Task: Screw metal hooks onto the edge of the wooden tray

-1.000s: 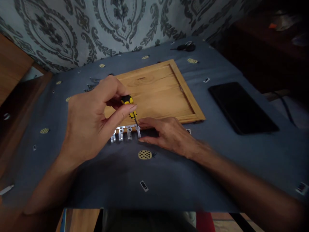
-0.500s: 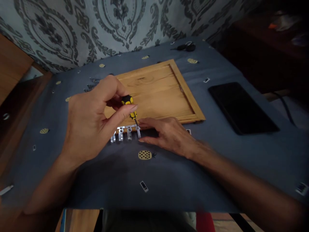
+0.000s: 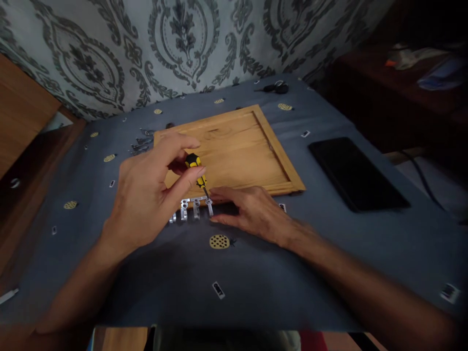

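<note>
My left hand point(image 3: 146, 185) has a small yellow-and-black screwdriver point(image 3: 197, 170) by its handle, the thumb along the near side and the index finger raised off it. The screwdriver's tip points down at the right end of a silver metal hook rail point(image 3: 197, 205). That rail lies along the near edge of a framed wooden board point(image 3: 234, 151), its hooks towards me. With thumb and fingers my right hand point(image 3: 256, 212) pinches around the rail's right end at the board's edge. My left hand covers the board's left corner and part of the rail.
Dark scissors point(image 3: 274, 87) lie at the back of the blue cloth-covered table point(image 3: 256, 282). A black phone point(image 3: 356, 173) rests on the right. Several small metal pieces point(image 3: 142, 141) lie left of the board. Patterned curtain point(image 3: 183, 44) hangs behind; wooden furniture point(image 3: 25, 112) stands left.
My left index finger has lifted and straightened away from the screwdriver handle. The view has tilted slightly, so everything sits a little lower. My right hand keeps its place at the rail.
</note>
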A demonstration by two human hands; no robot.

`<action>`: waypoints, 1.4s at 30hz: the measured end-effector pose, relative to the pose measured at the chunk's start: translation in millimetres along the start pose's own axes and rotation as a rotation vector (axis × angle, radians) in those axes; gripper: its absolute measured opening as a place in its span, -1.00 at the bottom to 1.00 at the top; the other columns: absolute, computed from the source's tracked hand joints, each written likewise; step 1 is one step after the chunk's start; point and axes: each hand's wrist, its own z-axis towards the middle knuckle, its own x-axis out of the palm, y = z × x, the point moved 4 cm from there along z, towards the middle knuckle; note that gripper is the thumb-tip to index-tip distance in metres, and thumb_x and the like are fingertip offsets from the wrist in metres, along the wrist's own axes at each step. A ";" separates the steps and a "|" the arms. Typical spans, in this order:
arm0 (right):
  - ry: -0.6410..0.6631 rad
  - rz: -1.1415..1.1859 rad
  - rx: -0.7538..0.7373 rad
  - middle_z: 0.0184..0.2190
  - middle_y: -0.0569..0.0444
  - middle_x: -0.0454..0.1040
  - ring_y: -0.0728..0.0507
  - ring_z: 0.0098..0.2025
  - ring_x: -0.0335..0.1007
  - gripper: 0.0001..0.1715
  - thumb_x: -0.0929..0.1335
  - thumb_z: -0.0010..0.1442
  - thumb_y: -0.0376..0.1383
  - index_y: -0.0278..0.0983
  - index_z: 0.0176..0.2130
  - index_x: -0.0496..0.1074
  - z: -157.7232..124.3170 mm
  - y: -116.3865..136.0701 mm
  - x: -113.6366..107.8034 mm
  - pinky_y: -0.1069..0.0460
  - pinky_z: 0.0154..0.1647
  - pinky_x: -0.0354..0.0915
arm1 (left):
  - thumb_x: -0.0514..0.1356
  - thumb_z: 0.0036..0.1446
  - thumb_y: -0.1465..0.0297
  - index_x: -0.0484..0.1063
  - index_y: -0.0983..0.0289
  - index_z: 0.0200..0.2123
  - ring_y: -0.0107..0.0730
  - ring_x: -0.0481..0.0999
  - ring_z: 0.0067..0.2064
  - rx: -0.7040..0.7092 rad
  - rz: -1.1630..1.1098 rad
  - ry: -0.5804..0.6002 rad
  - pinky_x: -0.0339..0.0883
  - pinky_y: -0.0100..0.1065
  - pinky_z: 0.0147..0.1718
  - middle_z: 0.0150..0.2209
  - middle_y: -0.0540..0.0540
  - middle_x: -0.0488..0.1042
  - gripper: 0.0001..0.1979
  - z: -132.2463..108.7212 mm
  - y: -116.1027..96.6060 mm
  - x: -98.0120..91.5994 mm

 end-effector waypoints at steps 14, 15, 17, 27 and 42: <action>0.031 0.003 0.026 -0.08 0.03 0.66 -0.24 -0.06 0.62 -0.50 0.51 0.15 -0.18 -0.24 0.07 0.48 0.6 -0.6 -1.5 -0.10 -0.01 0.48 | 0.26 0.25 0.35 0.47 0.13 -0.17 -0.43 0.59 -0.33 0.003 0.035 0.019 0.44 -0.39 -0.28 -0.32 -0.11 0.59 -0.92 -0.3 -0.4 -0.4; 0.030 0.003 0.027 -0.08 0.04 0.66 -0.23 -0.06 0.62 -0.50 0.51 0.16 -0.17 -0.24 0.07 0.48 0.7 -0.7 -1.4 -0.10 -0.01 0.49 | 0.27 0.25 0.35 0.47 0.13 -0.17 -0.43 0.59 -0.33 0.000 0.033 0.017 0.44 -0.40 -0.29 -0.33 -0.12 0.59 -0.92 -0.3 -0.5 -0.2; 0.029 0.001 0.027 -0.10 0.04 0.67 -0.23 -0.08 0.63 -0.50 0.51 0.15 -0.17 -0.24 0.07 0.48 0.6 -0.5 -1.4 -0.10 -0.03 0.49 | 0.27 0.24 0.36 0.48 0.12 -0.18 -0.43 0.59 -0.34 0.000 0.022 0.014 0.45 -0.40 -0.30 -0.34 -0.12 0.59 -0.92 0.1 -0.5 0.0; -0.013 0.000 -0.002 -0.08 0.04 0.66 -0.20 -0.05 0.62 -0.50 0.52 0.15 -0.21 -0.24 0.06 0.47 -0.3 0.5 -1.8 -0.06 -0.02 0.50 | 0.31 0.20 0.33 0.53 0.10 -0.15 -0.41 0.59 -0.29 -0.068 -0.005 -0.122 0.41 -0.39 -0.49 -0.27 -0.10 0.61 -0.86 0.2 1.4 -25.3; -0.004 0.017 0.004 -0.09 0.04 0.66 -0.20 -0.06 0.63 -0.52 0.51 0.15 -0.21 -0.23 0.05 0.47 0.1 1.4 -2.5 -0.05 -0.05 0.51 | 0.27 0.23 0.33 0.48 0.11 -0.18 -0.39 0.61 -0.32 -0.009 0.021 -0.026 0.46 -0.34 -0.32 -0.30 -0.11 0.61 -0.92 1.0 2.7 -6.3</action>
